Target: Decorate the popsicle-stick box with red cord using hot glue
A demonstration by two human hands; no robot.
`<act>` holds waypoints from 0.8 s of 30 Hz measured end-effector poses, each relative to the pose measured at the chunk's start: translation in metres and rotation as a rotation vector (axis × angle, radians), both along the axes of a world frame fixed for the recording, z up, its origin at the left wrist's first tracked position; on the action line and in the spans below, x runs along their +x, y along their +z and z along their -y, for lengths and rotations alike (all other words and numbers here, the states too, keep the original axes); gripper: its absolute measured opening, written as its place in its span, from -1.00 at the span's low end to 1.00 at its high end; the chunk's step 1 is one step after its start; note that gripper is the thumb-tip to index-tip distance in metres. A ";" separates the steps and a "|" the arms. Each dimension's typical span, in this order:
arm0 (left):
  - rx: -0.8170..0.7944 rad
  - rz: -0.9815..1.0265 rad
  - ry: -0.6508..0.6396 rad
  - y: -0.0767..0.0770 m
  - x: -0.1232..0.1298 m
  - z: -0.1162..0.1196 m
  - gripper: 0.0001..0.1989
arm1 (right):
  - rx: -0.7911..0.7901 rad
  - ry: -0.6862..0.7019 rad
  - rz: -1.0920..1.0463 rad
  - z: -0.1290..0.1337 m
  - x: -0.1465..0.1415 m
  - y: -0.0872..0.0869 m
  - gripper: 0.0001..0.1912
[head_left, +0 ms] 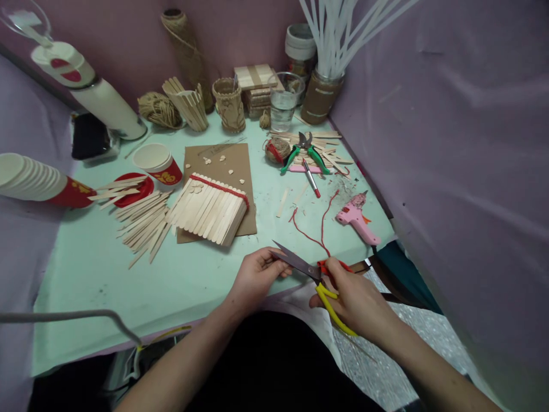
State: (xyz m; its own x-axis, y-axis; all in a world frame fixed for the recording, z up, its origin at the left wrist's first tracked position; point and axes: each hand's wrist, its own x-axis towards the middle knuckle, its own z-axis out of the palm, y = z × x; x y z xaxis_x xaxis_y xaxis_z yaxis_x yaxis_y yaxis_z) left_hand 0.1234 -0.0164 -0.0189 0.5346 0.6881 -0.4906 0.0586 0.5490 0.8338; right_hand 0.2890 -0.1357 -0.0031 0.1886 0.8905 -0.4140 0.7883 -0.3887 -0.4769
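In my right hand (349,294) are scissors (306,268) with yellow and red handles, their blades slightly parted and pointing left. A red cord (315,240) runs on the table up from beside the handles. At the blade tips, my left hand (259,280) is closed with thumb and fingers pinched; what it pinches is too small to make out. Up and to the left, a box of craft sticks (210,212) with a red cord trim lies on a brown cardboard sheet (246,189). Small wooden pieces (230,171) are scattered there.
A pink glue gun (358,220) lies at the right edge. Green-handled cutters (305,153) and a pen (311,178) lie behind. Loose sticks (143,220) and paper cups (159,163) stand left. A water cup (283,109) and jars line the back.
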 end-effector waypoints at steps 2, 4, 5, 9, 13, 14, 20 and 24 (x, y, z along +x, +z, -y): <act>-0.093 0.022 0.012 0.000 0.002 -0.001 -0.80 | 0.036 -0.120 -0.180 -0.002 0.001 -0.003 -0.66; -0.238 0.039 0.037 0.001 0.004 -0.001 -0.73 | 0.114 -0.263 -0.349 -0.008 0.000 -0.005 -0.64; -0.305 0.042 0.045 0.002 0.005 -0.002 -0.71 | 0.166 -0.326 -0.430 -0.011 -0.002 -0.006 -0.63; -0.409 0.069 0.036 0.003 0.006 -0.002 -0.70 | 0.377 -0.480 -0.687 -0.028 -0.015 -0.006 -0.59; -0.423 0.090 0.018 0.003 0.006 -0.001 -0.72 | 0.505 -0.505 -0.763 -0.036 -0.028 -0.011 -0.57; -0.429 0.089 0.017 0.003 0.006 -0.001 -0.71 | 0.525 -0.506 -0.765 -0.037 -0.030 -0.014 -0.56; -0.429 0.114 -0.014 0.002 0.008 -0.001 -0.71 | 0.610 -0.525 -0.783 -0.039 -0.034 -0.026 -0.58; -0.438 0.118 -0.044 0.001 0.007 -0.003 -0.70 | 0.592 -0.504 -0.824 -0.040 -0.029 -0.027 -0.59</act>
State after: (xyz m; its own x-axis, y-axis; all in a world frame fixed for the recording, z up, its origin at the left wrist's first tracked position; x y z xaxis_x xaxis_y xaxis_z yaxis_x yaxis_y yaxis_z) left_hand 0.1302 -0.0136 -0.0183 0.6281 0.4048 -0.6645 0.0084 0.8504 0.5260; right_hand 0.2600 -0.0962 -0.0298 0.4459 0.8874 -0.1168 -0.0335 -0.1139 -0.9929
